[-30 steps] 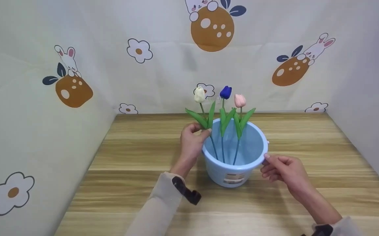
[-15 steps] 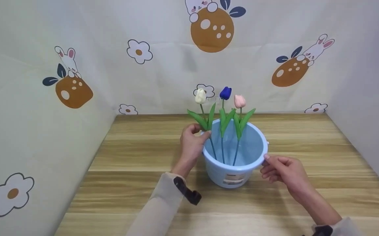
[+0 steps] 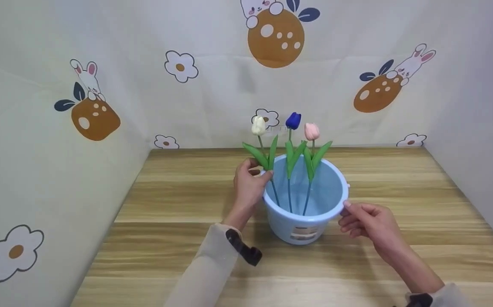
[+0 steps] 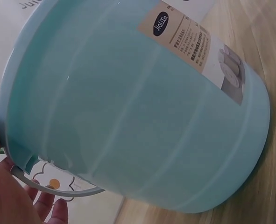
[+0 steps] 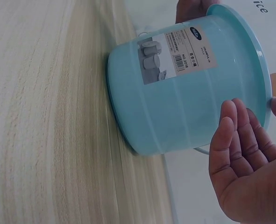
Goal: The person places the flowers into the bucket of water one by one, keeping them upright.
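A light blue plastic bucket stands on the wooden table. In it lean a white tulip, a blue tulip and a pink tulip. My left hand is at the bucket's left rim and pinches the white tulip's stem by its leaves. My right hand is at the right side, thumb on the rim, fingers relaxed. The left wrist view shows the bucket wall and my left hand. In the right wrist view my right hand lies open beside the bucket.
Cloth walls printed with rabbits and flowers close in the table on the left, back and right. A wire handle hangs down the bucket's side. A paper label faces me.
The white tulip's head has shifted a little to the left in my left hand. The bucket and my right hand have stayed put.
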`<state>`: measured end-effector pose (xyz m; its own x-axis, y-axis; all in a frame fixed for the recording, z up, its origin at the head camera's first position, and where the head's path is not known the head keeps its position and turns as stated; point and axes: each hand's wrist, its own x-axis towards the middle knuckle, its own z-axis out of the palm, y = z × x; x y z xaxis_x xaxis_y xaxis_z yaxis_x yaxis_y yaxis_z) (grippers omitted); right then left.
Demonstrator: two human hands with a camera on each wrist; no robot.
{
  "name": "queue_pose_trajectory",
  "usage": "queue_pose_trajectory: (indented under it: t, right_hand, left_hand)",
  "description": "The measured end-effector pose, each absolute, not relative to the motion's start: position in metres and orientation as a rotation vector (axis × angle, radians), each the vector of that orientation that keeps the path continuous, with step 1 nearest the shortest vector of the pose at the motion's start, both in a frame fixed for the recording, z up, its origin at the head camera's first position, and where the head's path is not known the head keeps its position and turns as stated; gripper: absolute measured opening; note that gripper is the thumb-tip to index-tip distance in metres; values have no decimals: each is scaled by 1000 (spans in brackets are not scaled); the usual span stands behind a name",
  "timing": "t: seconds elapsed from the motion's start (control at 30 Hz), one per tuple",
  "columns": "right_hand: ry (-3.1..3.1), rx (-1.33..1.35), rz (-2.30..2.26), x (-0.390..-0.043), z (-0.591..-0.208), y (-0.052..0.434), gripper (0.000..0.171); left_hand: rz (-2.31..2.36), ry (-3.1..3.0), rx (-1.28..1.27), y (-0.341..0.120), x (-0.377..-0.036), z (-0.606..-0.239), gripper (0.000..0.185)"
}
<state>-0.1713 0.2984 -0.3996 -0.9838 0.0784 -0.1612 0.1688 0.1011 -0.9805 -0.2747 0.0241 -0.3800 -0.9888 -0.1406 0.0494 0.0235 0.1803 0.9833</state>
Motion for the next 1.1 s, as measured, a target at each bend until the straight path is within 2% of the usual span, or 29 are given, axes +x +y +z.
queue_pose_trajectory:
  t: [0.3, 0.6, 1.1]
  right_hand:
    - [2284, 284, -2051, -170, -400, 300, 30]
    - [2271, 334, -2101, -170, -395, 308, 43]
    - [2259, 366, -2205, -169, -398, 317, 41]
  left_hand:
    - [-1987, -2335, 107, 26, -275, -380, 35]
    - [-2012, -2308, 108, 25, -276, -378, 38]
    - [-2003, -2367, 100, 23, -277, -378, 45]
